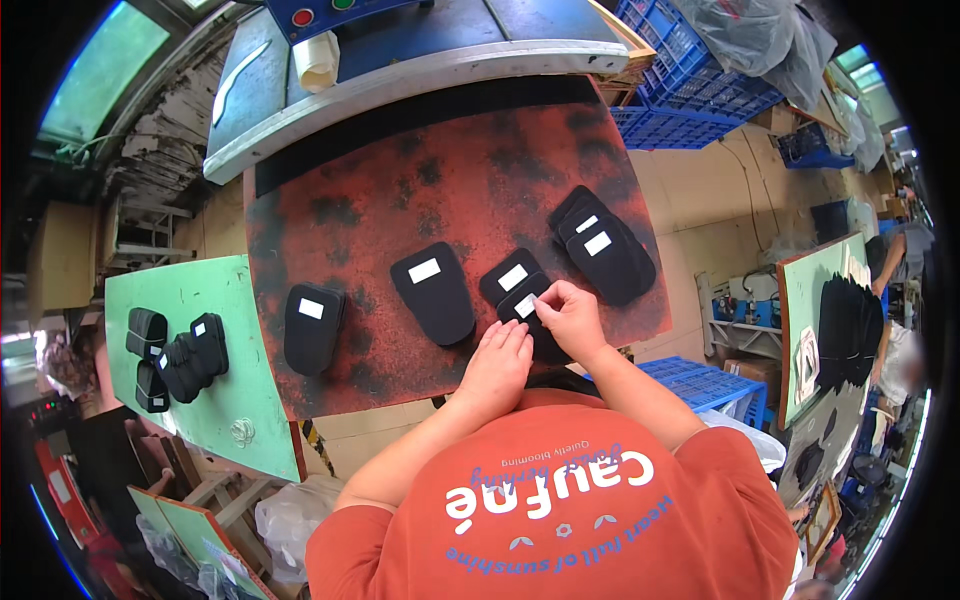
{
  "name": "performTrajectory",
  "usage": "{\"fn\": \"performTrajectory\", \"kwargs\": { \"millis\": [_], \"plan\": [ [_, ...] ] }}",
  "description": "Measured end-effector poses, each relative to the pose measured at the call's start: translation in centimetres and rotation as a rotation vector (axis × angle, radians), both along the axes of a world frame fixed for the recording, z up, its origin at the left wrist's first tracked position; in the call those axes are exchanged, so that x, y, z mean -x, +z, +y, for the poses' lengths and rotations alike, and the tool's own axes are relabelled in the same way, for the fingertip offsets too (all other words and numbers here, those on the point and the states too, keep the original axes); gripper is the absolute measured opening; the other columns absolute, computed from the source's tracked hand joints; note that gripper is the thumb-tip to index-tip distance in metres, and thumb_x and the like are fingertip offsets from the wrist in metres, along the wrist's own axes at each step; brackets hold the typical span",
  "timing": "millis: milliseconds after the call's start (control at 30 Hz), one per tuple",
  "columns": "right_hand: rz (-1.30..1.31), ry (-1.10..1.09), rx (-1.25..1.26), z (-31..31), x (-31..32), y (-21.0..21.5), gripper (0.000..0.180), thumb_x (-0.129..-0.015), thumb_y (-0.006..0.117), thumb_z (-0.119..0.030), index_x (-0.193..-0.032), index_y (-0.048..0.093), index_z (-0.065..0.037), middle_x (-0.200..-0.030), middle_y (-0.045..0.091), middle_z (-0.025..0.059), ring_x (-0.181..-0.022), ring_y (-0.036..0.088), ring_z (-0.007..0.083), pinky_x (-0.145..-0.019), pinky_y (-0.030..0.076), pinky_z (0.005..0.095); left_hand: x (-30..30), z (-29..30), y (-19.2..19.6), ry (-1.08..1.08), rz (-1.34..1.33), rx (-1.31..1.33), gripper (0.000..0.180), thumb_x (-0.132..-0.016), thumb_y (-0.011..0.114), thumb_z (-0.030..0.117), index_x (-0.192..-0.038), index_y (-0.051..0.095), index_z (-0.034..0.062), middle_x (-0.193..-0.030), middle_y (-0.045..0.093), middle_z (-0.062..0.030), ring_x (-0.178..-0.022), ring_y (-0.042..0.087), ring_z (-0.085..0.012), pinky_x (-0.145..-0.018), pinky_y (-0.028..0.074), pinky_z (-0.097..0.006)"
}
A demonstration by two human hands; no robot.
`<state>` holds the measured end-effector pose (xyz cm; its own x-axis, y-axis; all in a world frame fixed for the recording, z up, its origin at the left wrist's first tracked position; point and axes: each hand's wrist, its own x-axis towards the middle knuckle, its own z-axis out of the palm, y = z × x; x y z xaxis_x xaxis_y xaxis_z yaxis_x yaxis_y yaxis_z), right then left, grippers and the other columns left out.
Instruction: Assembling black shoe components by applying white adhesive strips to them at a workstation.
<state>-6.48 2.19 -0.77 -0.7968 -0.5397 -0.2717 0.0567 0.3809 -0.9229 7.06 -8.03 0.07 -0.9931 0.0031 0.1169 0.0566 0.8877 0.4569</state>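
Several flat black tongue-shaped pieces, each with a white label, lie on a worn red and black work surface. My right hand pinches the white label on the nearest black piece; its fingertips press on it. Beside it, my left hand rests with fingers flat on the same piece's lower edge. Another labelled piece lies partly under it. One piece lies in the middle, one at the left, and a small stack at the right.
A green side table at the left carries bundles of black pieces. A blue machine with red and green buttons stands behind the work surface. Blue crates stand at the back right. Another person works at the far right.
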Motion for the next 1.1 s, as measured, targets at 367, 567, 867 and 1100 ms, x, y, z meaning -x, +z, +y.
{"fn": "performTrajectory", "kwargs": {
  "millis": [367,567,867,1100],
  "plan": [
    [0.306,0.041,-0.103,-0.4,-0.1,0.9,0.012,-0.076,0.068,-0.010,-0.071,0.062,-0.001,-0.069,0.061,0.0120,-0.061,0.059,0.0208,-0.058,0.047,0.0327,0.2,0.1,-0.1,0.001,-0.058,0.033,0.052,-0.073,0.067,0.014,-0.119,0.051,-0.0054,-0.131,0.044,-0.0230,-0.115,0.047,-0.0351,-0.099,0.037,-0.049],
    [0.259,0.042,-0.151,-0.4,0.6,0.2,0.014,-0.073,0.069,-0.010,-0.068,0.061,0.000,-0.069,0.059,0.0140,-0.066,0.059,0.0266,-0.060,0.047,0.0363,0.2,0.1,-0.1,0.003,-0.088,0.022,0.053,-0.074,0.066,0.015,-0.120,0.050,-0.0049,-0.132,0.044,-0.0221,-0.116,0.047,-0.0335,-0.101,0.035,-0.048],
    [0.249,-0.003,-0.332,-1.4,0.8,1.5,0.015,-0.072,0.069,-0.008,-0.083,0.060,-0.002,-0.078,0.060,0.0152,-0.073,0.060,0.0336,-0.068,0.048,0.0421,0.2,0.1,-0.1,0.014,-0.084,0.001,0.052,-0.074,0.067,0.012,-0.119,0.050,-0.0043,-0.133,0.044,-0.0208,-0.116,0.047,-0.0342,-0.101,0.037,-0.046],
    [0.630,0.079,-0.203,-0.5,0.2,0.7,0.016,-0.073,0.069,-0.008,-0.081,0.056,-0.005,-0.074,0.056,0.0134,-0.076,0.059,0.0337,-0.067,0.047,0.0422,0.5,-0.5,0.4,0.253,0.074,-0.208,0.045,-0.075,0.062,0.004,-0.118,0.050,-0.0048,-0.131,0.043,-0.0248,-0.120,0.042,-0.0405,-0.101,0.037,-0.045]
  ]
}}
